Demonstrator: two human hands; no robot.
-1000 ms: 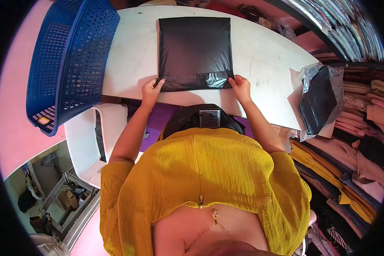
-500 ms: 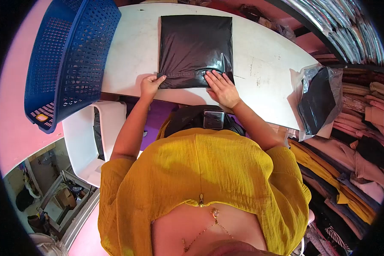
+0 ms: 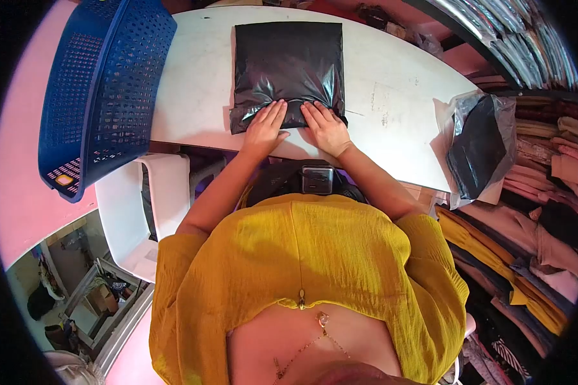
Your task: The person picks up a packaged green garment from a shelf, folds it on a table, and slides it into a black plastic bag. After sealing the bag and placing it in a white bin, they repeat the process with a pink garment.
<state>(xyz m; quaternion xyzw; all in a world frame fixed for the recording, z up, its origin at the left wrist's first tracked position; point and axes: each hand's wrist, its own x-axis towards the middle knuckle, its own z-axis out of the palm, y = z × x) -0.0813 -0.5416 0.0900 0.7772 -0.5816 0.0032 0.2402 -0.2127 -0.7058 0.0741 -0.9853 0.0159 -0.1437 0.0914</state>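
Note:
A black plastic mailing bag (image 3: 289,61) lies flat on the white table (image 3: 392,96), its near edge folded over towards the far side. My left hand (image 3: 264,130) rests on the left-middle part of that fold, fingers stretched out and pointing away from me. Beside it, my right hand (image 3: 327,130) lies flat on the right part of the fold, fingers extended. Both palms are over the bag's near edge. Creases and shiny wrinkles run across the plastic around my fingertips.
A blue perforated basket (image 3: 119,90) stands at the table's left end. On the right edge hangs a clear plastic bag with black bags (image 3: 478,147) inside. Shelves of folded clothes (image 3: 539,167) rise at the right, and a white chair (image 3: 125,218) sits at lower left.
My left hand has moved right from the bag's left corner onto the fold, its pinch now opened out flat. My right hand has shifted slightly left. The bag has slid slightly left.

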